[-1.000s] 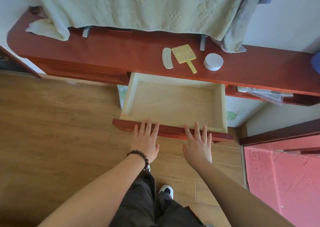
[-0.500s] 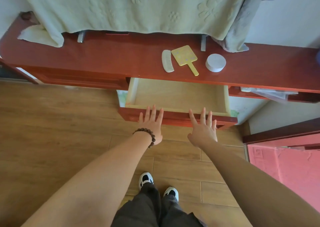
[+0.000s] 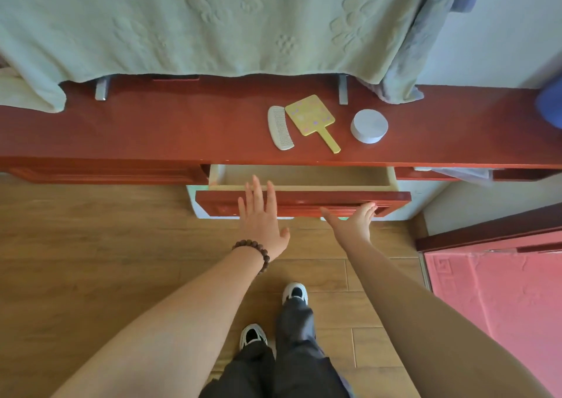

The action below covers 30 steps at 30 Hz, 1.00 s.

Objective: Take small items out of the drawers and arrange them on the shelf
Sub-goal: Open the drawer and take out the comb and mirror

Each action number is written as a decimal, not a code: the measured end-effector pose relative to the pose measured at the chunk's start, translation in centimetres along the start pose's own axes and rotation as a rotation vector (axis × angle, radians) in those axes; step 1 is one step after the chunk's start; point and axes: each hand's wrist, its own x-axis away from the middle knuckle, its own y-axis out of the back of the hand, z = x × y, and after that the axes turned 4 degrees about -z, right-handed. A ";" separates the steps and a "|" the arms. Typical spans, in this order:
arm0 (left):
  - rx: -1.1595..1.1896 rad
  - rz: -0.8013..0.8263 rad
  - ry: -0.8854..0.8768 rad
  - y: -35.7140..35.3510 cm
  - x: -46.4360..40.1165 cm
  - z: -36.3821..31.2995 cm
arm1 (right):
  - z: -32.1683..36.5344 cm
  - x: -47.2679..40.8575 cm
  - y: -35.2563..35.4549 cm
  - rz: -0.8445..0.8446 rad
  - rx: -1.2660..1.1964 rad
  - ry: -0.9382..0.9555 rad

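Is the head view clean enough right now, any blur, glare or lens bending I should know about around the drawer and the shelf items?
Head view: wide-angle bending bows the shelf edge; soft daylight, no harsh glare; comb, hand mirror and round jar read sharp; right hand fingertips slightly smeared against the drawer front, left hand clearer.

brightness: soft, even daylight, fairly bright; colours warm.
glare: a pale sheen on the shelf (image 3: 152,130) top left of the comb (image 3: 279,127), and faint highlights on the drawer (image 3: 304,203) front.
shadows: a dark band under the cloth (image 3: 213,23) hem at the back of the shelf; deep shade beneath the shelf's front lip.
distortion: wide-angle bend, the shelf edges curve toward the corners.
focus: soft all over; the forearms nearest the lens are smeared.
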 end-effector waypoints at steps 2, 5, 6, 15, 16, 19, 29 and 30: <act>0.170 -0.172 0.191 -0.6 0.5 0.2 | 0.6 -0.7 -0.7 -0.006 -0.075 -0.016; 0.559 -0.138 0.619 -1.5 -0.3 0.1 | 0.9 -1.3 -1.4 -0.027 -0.128 -0.027; 0.676 -0.074 0.702 -1.4 -1.1 -0.1 | 1.0 -1.6 -1.5 -0.028 -0.127 -0.029; 0.895 0.052 0.739 0.4 -6.9 -0.9 | 2.6 -5.2 -1.2 -0.006 -0.082 0.076; 0.889 0.053 0.728 0.4 -7.3 -0.6 | 2.7 -5.5 -1.1 -0.001 -0.076 0.087; 0.853 0.070 0.695 0.5 -8.0 0.0 | 3.2 -6.0 -1.1 0.017 -0.097 0.091; 0.708 -0.087 0.683 3.7 -5.1 3.3 | 5.4 -1.2 -2.6 0.107 0.026 0.227; 0.663 -0.112 0.669 4.2 -4.6 4.2 | 6.0 -0.3 -3.1 0.141 0.049 0.286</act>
